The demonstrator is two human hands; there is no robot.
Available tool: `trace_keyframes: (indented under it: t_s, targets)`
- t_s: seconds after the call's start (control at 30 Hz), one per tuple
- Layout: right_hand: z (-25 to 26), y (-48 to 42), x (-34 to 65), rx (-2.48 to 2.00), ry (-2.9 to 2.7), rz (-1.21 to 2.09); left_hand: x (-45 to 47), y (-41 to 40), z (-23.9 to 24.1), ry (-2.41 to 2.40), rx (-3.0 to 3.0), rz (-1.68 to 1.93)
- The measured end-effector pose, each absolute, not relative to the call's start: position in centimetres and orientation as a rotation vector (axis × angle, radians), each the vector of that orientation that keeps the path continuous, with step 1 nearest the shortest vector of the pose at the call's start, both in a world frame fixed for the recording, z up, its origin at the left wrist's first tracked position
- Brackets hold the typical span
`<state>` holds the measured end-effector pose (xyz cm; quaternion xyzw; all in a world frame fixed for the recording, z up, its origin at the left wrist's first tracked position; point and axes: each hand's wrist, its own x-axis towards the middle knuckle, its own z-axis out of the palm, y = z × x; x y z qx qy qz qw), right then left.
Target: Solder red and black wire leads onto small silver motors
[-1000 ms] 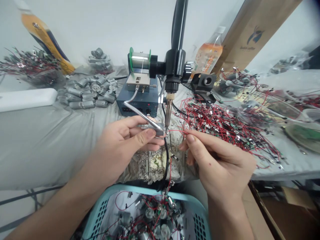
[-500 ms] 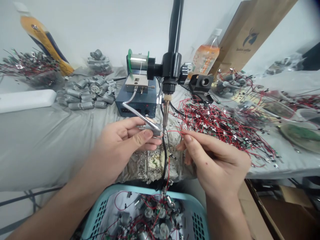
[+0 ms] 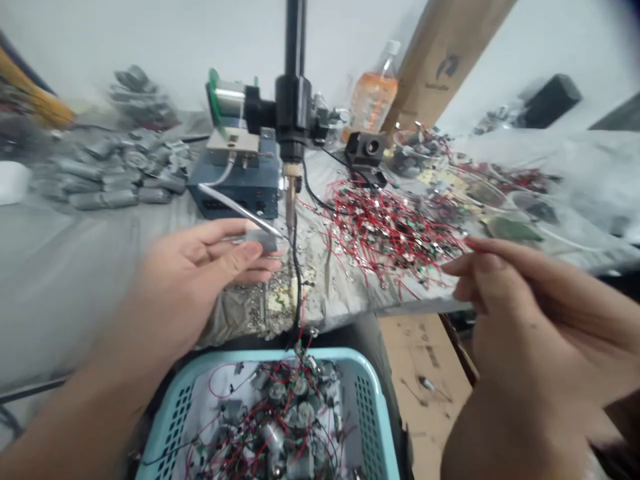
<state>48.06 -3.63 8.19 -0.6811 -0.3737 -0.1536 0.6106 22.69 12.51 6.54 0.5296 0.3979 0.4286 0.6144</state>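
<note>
My left hand [image 3: 215,263] has its thumb and fingers closed around a small grey cylindrical motor [image 3: 264,238]. The motor's right end is close under the tip of the soldering iron [image 3: 291,203], which hangs from a black stand. A thin metal solder feed tube [image 3: 243,212] slants down to the same spot. Out to the right, beyond the pile of red and black wires [image 3: 395,230], is my right hand [image 3: 520,307], somewhat blurred. Its thumb and fingertips are pressed together, and whatever may be between them is too small to make out.
A blue solder feeder box [image 3: 235,183] carries a solder spool [image 3: 230,100]. Several grey motors [image 3: 117,177] lie to the left. In front below is a light blue basket [image 3: 373,393] of wired motors. A drink bottle [image 3: 373,100] and paper bag [image 3: 440,60] stand behind.
My right hand has moved right, away from the iron, and the red wire once stretched from it to the motor no longer shows there. The view has turned right; my left hand still holds the motor.
</note>
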Motion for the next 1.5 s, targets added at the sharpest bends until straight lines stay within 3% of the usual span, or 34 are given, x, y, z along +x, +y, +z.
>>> trace_keyframes:
  t_s: [0.2, 0.3, 0.47, 0.53, 0.7, 0.87, 1.2, 1.5]
  targets:
    - [8.0, -13.1, 54.2, -1.922, -0.803, -0.235, 21.8, 12.1, 5.8, 1.022, 1.277, 0.988]
    - [8.8, -15.3, 55.8, -2.054, -0.844, -0.392, 22.0, 12.2, 5.8, 1.032, 1.272, 0.948]
    - [13.7, -11.6, 60.0, -1.898, -0.887, -0.860, 22.3, 12.7, 5.8, 1.084, 1.163, 0.875]
    - [16.0, -7.8, 62.5, -1.880, -1.037, -0.897, 22.2, 12.8, 5.9, 1.084, 1.140, 0.856]
    - [18.2, 2.1, 67.1, -2.169, -1.421, -0.594, 22.3, 12.6, 6.2, 1.079, 1.124, 0.880]
    - [18.9, 5.4, 68.3, -2.396, -1.589, -0.367, 22.4, 12.8, 6.1, 1.019, 1.210, 0.852]
    - [23.1, 5.7, 70.8, -2.428, -1.493, -0.339, 23.1, 13.0, 6.3, 1.169, 1.169, 0.828]
    - [20.8, 4.6, 71.9, -2.379, -1.466, -0.422, 22.5, 13.4, 5.5, 1.202, 1.170, 0.769]
